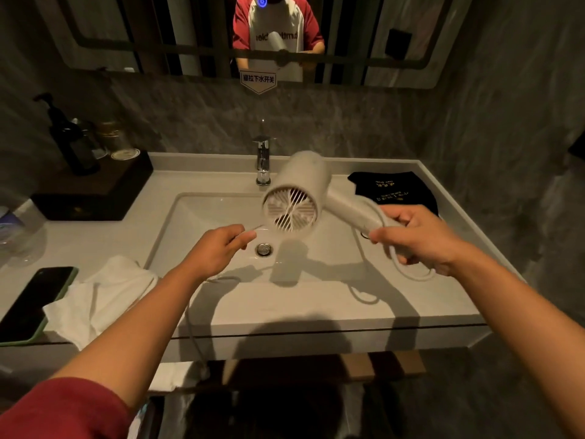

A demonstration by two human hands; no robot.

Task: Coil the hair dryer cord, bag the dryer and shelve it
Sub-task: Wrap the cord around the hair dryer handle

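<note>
A white hair dryer [297, 191] hangs in the air above the sink basin [202, 213], its rear grille facing me. My right hand [418, 236] grips its handle, with a loop of the white cord [411, 274] wrapped under the hand. My left hand [218, 251] pinches another stretch of the cord near the grille; from there the cord drops over the counter's front edge. A black drawstring bag [395, 191] with gold print lies flat on the counter at the back right.
A chrome faucet [262, 160] stands behind the basin. White towels [101, 296] and a phone [31, 302] in a green case lie on the counter at left. A dark tray [91, 191] with bottles sits at back left. A mirror [158, 33] hangs above.
</note>
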